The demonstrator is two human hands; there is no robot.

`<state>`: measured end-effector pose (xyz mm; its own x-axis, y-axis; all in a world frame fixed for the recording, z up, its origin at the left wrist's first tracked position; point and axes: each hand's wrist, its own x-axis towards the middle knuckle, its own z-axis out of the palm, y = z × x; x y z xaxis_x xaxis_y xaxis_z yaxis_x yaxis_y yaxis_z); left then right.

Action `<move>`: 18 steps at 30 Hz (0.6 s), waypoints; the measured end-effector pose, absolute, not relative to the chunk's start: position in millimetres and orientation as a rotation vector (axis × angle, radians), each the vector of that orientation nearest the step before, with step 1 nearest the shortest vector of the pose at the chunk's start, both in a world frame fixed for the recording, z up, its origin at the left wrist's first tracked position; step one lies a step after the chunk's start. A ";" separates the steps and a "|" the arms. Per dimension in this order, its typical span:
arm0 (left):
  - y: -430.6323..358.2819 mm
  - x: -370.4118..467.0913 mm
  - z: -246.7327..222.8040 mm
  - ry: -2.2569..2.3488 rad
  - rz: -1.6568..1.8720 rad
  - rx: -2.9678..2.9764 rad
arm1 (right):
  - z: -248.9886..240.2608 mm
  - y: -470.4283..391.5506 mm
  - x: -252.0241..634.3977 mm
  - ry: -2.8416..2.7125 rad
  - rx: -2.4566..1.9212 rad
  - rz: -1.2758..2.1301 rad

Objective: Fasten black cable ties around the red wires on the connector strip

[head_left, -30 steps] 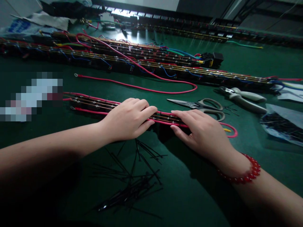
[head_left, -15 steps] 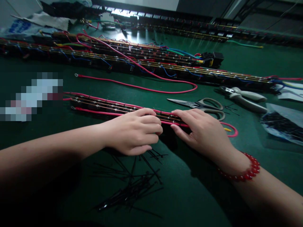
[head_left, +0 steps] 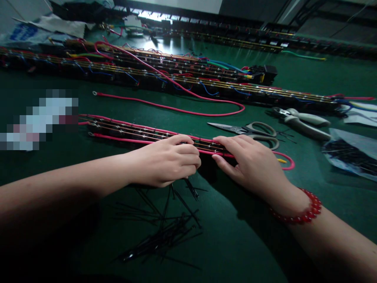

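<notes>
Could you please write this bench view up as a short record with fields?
left hand: the left hand curls over the wired strip; its grip is hidden
right hand: the right hand pinches the wired strip between thumb and fingers
wrist: red bead bracelet on the right
tools: scissors beyond the strip; pliers to their right
loose items: black cable ties on the near side
bag: clear, holding dark thin pieces
surface: green table

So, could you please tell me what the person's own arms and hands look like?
Both forearms are bare as far as they show, with no sleeve in view. The left grip and right grip are ungloved human hands, with no ring to be seen. The right wrist wears a bracelet of round, shiny red beads; the left wrist has nothing on it.
</notes>
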<state>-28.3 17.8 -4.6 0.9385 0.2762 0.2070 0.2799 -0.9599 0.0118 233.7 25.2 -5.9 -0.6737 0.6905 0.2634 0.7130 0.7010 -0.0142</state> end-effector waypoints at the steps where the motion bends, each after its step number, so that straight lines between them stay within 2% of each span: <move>1: 17.7 -28.1 -5.0 -0.445 -0.322 -3.073 | -6.0 25.1 233.7 -2.664 -1.121 -0.128; 18: 14.0 -27.8 -2.5 -0.412 -0.298 -3.173 | -6.0 25.4 234.0 -2.668 -1.117 -0.130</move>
<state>-27.8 14.0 -2.5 0.9500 0.2595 0.1735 0.2463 -0.9646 0.0942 234.0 25.4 -6.0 -0.6765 0.6896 0.2583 0.7114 0.7027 -0.0127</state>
